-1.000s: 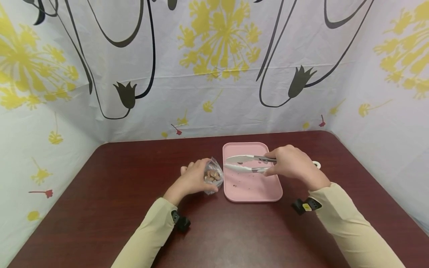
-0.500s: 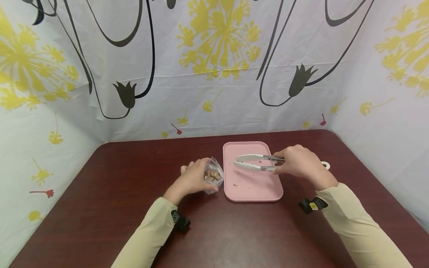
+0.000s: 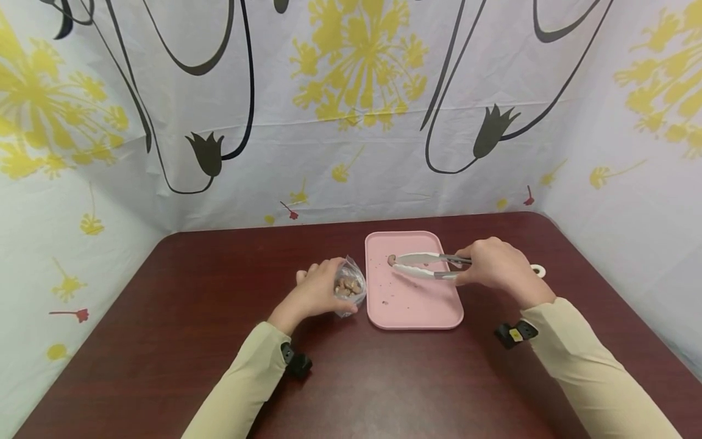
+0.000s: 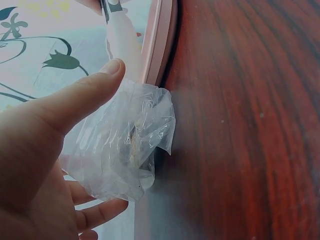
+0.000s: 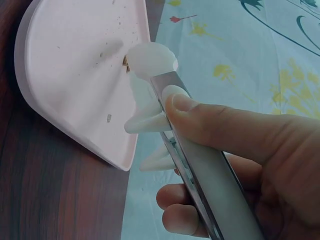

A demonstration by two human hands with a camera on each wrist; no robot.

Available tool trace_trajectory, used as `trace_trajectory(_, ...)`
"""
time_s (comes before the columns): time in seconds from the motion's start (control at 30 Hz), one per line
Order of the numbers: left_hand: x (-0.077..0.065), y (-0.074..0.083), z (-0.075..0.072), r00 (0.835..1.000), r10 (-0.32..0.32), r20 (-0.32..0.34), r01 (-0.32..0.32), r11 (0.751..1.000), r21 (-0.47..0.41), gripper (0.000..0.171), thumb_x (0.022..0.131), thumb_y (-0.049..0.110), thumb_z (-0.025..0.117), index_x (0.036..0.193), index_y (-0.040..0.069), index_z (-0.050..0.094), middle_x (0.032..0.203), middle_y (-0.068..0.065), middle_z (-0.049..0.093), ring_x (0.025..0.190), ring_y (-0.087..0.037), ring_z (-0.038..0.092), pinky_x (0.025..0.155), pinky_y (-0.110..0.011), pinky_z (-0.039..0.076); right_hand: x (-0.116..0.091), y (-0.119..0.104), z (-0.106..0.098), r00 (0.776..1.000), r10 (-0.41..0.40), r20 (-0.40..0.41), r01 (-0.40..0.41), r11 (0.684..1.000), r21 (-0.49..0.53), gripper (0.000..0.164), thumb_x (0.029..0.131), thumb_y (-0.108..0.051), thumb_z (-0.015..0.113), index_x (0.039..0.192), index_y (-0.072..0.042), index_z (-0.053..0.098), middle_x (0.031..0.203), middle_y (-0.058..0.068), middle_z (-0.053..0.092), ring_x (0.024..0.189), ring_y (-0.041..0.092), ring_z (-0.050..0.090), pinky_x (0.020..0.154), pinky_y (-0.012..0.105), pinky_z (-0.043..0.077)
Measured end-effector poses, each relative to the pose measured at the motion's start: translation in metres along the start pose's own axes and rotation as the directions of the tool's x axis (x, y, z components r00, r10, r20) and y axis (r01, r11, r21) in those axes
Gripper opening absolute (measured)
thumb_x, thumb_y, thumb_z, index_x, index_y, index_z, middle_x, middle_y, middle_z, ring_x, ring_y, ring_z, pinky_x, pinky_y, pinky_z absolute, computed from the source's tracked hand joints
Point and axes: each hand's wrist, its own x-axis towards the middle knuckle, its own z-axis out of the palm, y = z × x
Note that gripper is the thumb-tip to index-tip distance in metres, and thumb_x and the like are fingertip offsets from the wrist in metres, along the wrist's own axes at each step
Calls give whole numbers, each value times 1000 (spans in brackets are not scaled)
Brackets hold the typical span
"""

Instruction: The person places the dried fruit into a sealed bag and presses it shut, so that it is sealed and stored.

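My left hand holds a clear plastic bag, thumb on one side and fingers on the other. Several brown, nut-like pieces show inside its mouth. The bag stands by the left edge of a pink tray. Over the tray, my right hand grips kitchen tongs with white tips and metal arms. One brown piece lies at the tongs' tips; whether they pinch it, I cannot tell. In the right wrist view, the thumb presses on the tongs' upper arm.
Dark crumbs are scattered over the tray. It lies on a dark red-brown wooden table. Behind and beside the table hangs a white cloth with yellow and grey flower prints. Each wrist wears a black camera.
My right hand and the tongs have moved right, away from the bag. A brown piece now shows at the tongs' tips. My left hand and the bag have stayed in place.
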Motion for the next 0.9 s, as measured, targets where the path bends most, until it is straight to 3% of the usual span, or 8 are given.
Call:
trace_trajectory(0.6,2,-1,1,1000,9,2,-9,1000,8,100,60,53,85,141,15,41,133,-4,53,109,-27,48,81,-44,27,9,-8,7,999,35,8,-34,999,-13,35,69,-35,79,99,-15,76,75,-3,65,70,20,54,56,35,41)
trace_trajectory(0.9,1,-1,0,1000,-5,8,5,1000,17,99,61,53,85,141,15,41,133,-4,53,109,-27,48,81,-44,27,8,-8,10,999,38,6,-38,999,2,36,72,-35,79,102,-15,76,85,1,70,75,21,58,58,37,44)
